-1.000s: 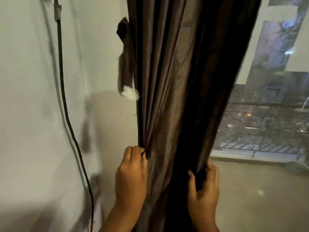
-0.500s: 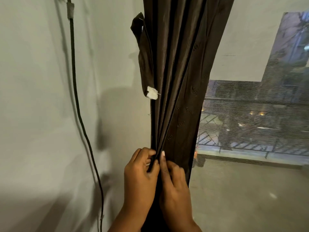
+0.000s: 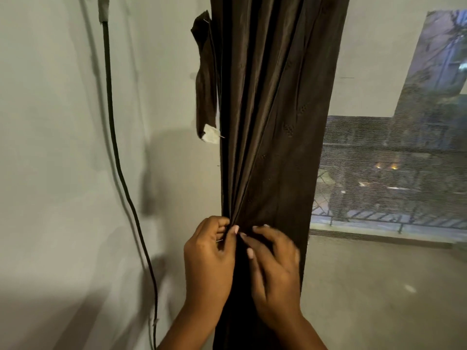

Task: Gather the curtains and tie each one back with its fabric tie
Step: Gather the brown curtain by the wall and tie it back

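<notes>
Beside the wall: dark brown pleated curtain (image 3: 273, 122) hangs vertical, gathered. Left hand (image 3: 209, 258) pinches its folds; right hand (image 3: 274, 263), fingers curled, grips fabric. Brown fabric tie (image 3: 206, 84) dangles above-left, nearer the left hand.

The curtain (image 3: 273, 122) is dark brown cloth with a faint satin sheen; its tie (image 3: 206, 79) is matching cloth. The wall (image 3: 50, 147) is matt painted plaster.

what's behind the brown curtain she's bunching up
Left of the gathered curtain a grey wall shows, with the fabric tie hanging at its edge. Right of it, a meshed window shows. Whatever lies directly behind the folds is covered.
</notes>
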